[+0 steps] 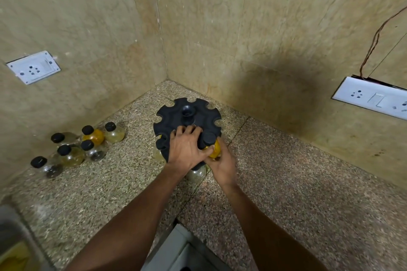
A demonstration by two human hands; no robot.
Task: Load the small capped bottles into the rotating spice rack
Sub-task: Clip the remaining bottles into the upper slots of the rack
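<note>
The black round spice rack (176, 114) with notched rim stands in the counter corner. My left hand (184, 146) lies flat on its top, fingers spread. My right hand (222, 166) grips a yellow-filled bottle with a black cap (214, 146) at a front-right notch of the rack. A clear bottle (196, 174) shows under the rack's front edge, and another pale one (158, 154) at its left side. Several loose black-capped bottles (88, 141) stand grouped on the counter to the left, some yellow, some clear.
Speckled granite counter (286, 171) meets tiled walls at the corner. A wall socket (33, 67) is on the left, a switch panel (374, 99) with a loose wire on the right. A sink edge (13, 237) shows at lower left.
</note>
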